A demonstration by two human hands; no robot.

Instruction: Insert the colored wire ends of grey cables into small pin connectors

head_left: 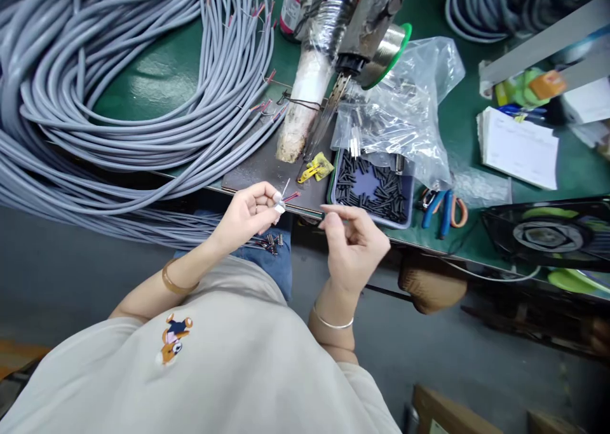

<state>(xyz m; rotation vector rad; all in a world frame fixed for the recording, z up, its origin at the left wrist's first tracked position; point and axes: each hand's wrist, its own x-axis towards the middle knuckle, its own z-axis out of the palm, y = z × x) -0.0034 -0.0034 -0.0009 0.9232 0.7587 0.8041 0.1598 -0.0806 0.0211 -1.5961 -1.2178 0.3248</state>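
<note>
My left hand (255, 211) is pinched on the stripped end of a grey cable. Thin red wires (291, 197) and a pale strand (286, 186) stick out past its fingertips. To the right, apart from the wires, hangs my right hand (353, 243), its fingers curled and the thumb close to the forefinger; anything between them is too small to make out. Just beyond it sits a blue-grey tray (408, 208) holding many short black tubes (352, 180). A small yellow clip-like piece (312, 169) lies on the dark board (248, 167) ahead of my hands.
Large coils of grey cable (143, 122) cover the left bench. A foil-wrapped tube (305, 97) and solder spool (386, 56) stand in front. Right of the tray are a plastic bag (410, 116), blue-handled cutters (445, 211), a paper pad (517, 145) and a black fan (548, 236).
</note>
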